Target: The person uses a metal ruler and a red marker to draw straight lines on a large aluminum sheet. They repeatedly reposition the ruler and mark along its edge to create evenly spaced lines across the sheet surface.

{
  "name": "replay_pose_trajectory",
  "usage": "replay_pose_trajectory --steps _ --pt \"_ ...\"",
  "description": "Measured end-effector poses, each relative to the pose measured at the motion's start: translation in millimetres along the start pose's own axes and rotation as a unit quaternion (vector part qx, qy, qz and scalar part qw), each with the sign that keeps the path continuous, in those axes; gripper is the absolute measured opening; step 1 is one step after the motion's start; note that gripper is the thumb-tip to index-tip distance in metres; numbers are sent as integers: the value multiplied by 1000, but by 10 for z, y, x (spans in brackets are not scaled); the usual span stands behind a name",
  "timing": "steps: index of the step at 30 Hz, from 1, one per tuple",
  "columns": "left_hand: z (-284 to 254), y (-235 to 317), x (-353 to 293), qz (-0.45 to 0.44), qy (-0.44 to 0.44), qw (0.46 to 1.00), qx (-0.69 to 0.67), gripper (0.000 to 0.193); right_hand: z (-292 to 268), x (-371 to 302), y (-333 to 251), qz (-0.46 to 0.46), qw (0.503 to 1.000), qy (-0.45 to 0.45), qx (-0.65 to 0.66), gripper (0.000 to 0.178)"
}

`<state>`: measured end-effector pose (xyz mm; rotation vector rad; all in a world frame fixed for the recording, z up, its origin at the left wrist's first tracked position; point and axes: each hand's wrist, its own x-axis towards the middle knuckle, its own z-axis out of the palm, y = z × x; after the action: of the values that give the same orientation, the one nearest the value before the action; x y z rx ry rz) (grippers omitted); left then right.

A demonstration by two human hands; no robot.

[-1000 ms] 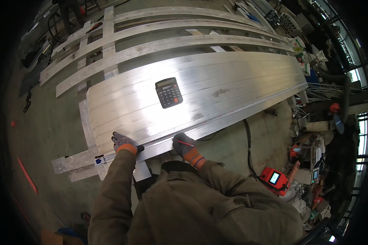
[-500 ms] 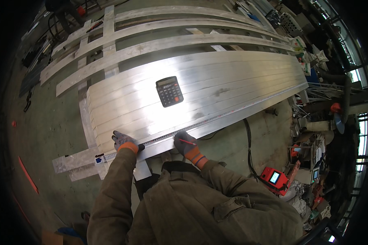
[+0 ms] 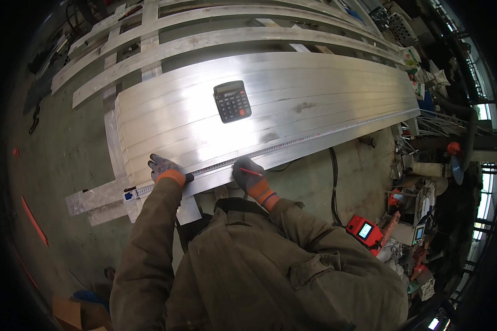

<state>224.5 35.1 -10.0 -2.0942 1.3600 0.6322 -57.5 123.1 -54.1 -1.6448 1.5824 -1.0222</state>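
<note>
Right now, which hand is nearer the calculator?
Right: the right hand is below the calculator in the picture; the left hand is below and well to its left.

Free room lies over the right part of the flat, silver metal panels (image 3: 337,94). The black, rectangular plastic calculator (image 3: 232,101) stands in the way farther left; between it and the long, white measuring tape (image 3: 284,144) the surface seems free, though glare hides detail. The grey-and-orange-gloved left hand (image 3: 164,167) and right hand (image 3: 244,180), with a thin red pencil (image 3: 252,172), flank a small gap
</note>
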Motion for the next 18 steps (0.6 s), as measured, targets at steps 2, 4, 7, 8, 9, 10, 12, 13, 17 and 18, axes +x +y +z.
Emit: replay_pose_trajectory --steps 2,4,7,8,9,10,12,13,17,18 --pt "-9 10 0 -3 2 1000 1 152 16 10 16 15 1000 -4 -26 7" --pt "-19 12 -5 -7 -1 1000 -2 152 38 18 39 18 999 -5 -38 7" --pt "-52 18 -6 -19 -17 1000 -17 155 60 19 63 19 999 -3 -43 6" --pt "-56 21 -10 -12 -16 1000 -6 156 63 13 65 24 999 -5 -46 6" --pt "-57 25 -17 -10 -16 1000 0 156 63 7 64 26 999 -2 -33 6" --pt "-58 27 -20 -10 -13 1000 3 157 63 3 62 31 998 -7 -54 5" --pt "-64 26 -17 -6 -20 1000 11 157 62 2 58 30 998 -3 -55 5" --pt "-66 26 -14 -8 -20 1000 10 157 63 5 57 34 997 -9 -64 5" --pt "-84 31 -12 -7 -27 999 15 157 72 25 62 24 997 -7 -77 5" --pt "-94 35 -14 -6 -32 999 19 157 73 27 62 32 996 -10 -85 5"
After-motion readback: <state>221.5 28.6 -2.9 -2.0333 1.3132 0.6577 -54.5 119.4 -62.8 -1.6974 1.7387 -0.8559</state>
